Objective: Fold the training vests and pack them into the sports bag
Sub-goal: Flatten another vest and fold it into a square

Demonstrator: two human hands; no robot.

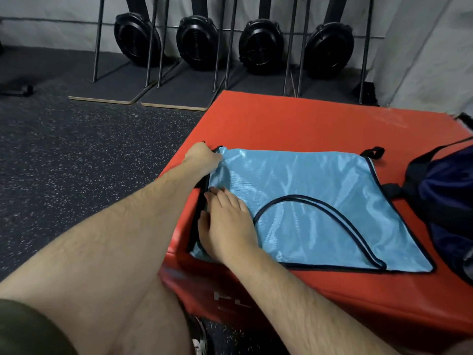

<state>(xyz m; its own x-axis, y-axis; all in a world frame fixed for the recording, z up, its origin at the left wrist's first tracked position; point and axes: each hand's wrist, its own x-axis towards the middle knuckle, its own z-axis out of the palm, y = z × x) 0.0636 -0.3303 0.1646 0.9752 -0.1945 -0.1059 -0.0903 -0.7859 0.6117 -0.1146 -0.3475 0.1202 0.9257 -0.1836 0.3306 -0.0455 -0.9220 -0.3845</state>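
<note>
My right hand (227, 221) lies flat, fingers straight, on the vest's (320, 201) left edge, I judge to pin it while my left hand (202, 157) pinches the far left corner to square it for folding. The vest lies spread on a red box (307, 119). The bag (445, 201) waits just right of it. Left of the vest is speckled floor (76, 149). Beyond it, black fan machines (261, 46) line the wall.
</note>
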